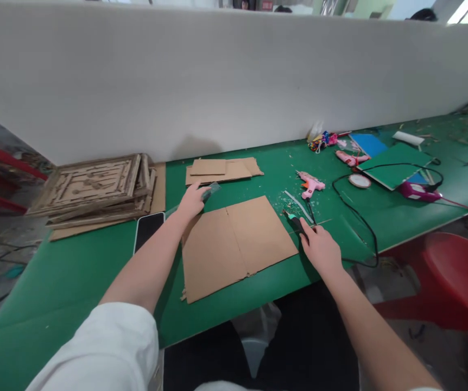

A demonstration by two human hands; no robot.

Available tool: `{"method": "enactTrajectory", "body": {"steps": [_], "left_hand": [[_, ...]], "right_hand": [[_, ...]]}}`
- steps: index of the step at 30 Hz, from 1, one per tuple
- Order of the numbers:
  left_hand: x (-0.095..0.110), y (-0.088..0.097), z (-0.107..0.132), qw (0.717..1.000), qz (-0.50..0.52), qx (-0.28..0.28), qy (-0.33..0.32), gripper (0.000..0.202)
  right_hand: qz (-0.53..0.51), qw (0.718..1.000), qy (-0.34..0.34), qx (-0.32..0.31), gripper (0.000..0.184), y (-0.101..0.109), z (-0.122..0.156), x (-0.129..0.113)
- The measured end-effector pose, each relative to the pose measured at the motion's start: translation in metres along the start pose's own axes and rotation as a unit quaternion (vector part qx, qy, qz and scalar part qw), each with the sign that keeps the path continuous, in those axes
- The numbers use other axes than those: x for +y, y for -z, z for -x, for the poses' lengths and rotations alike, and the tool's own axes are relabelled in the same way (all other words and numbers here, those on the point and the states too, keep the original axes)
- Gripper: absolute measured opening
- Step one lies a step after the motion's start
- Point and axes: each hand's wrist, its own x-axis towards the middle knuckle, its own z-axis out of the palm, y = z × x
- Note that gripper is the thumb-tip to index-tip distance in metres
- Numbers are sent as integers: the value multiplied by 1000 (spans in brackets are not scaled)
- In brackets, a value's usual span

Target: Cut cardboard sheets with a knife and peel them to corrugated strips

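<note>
A flat sheet of brown cardboard (238,247), creased down the middle, lies on the green table in front of me. At its upper left corner my left hand (192,202) is closed on a clear ruler-like strip (213,189), which sticks out past the fingers. My right hand (320,248) is wrapped round a slim teal-and-black tool with a metal tip (295,221), just beyond the sheet's right edge. The tip points up and left, towards the table. Its exact kind does not show.
Smaller cardboard pieces (217,171) lie behind the sheet. At left are stacked decorated cardboard panels (95,184) and a phone (149,229). On the right lie a pink glue gun (310,183), a black cable (358,212), a tape roll (359,181) and a green board (399,164). A white partition (234,81) stands behind.
</note>
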Motion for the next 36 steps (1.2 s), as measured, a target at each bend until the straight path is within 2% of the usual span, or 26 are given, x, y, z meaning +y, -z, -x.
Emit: {"method": "enactTrajectory", "body": {"steps": [3, 6, 8, 10, 12, 15, 17, 20, 22, 25, 26, 28, 31, 34, 36], "left_hand": [[22, 5, 11, 999, -36, 16, -15, 40], [45, 15, 57, 999, -28, -20, -7, 41], [54, 21, 100, 997, 26, -15, 70, 44], [58, 24, 144, 979, 132, -10, 153, 45], [60, 24, 179, 935, 260, 18, 239, 45], [65, 21, 207, 830, 440, 57, 339, 40], [70, 21, 210, 774, 512, 95, 360, 39], [76, 23, 204, 708, 564, 154, 397, 41], [79, 26, 201, 671, 590, 134, 429, 46], [84, 31, 201, 655, 618, 64, 429, 45], [85, 32, 202, 656, 624, 56, 421, 43], [87, 34, 205, 652, 639, 57, 404, 42], [88, 36, 210, 634, 677, 44, 372, 43], [90, 36, 215, 619, 707, 32, 340, 42], [94, 35, 217, 602, 725, 24, 334, 39]], "right_hand": [[1, 1000, 16, 21, 42, -6, -1, 5], [-26, 998, 25, 43, 43, -2, 0, 3], [-79, 993, 48, 72, 45, 6, 2, -5], [-150, 983, 78, 75, 45, 16, 4, -17], [-185, 979, 87, 19, 44, 21, 5, -30], [-155, 981, 80, -87, 47, 20, 4, -44], [-145, 979, 72, -124, 50, 16, 3, -46], [-190, 973, 36, -122, 53, 10, 0, -42], [-264, 958, -11, -111, 57, 8, -2, -38], [-404, 903, -101, -103, 64, 4, -2, -33], [-455, 874, -123, -116, 63, 4, 0, -32], [-561, 798, -150, -161, 57, 5, 3, -29], [-678, 686, -171, -203, 42, 10, 10, -27], [-739, 606, -190, -224, 34, 17, 16, -30], [-765, 566, -181, -247, 32, 21, 21, -36]]}}
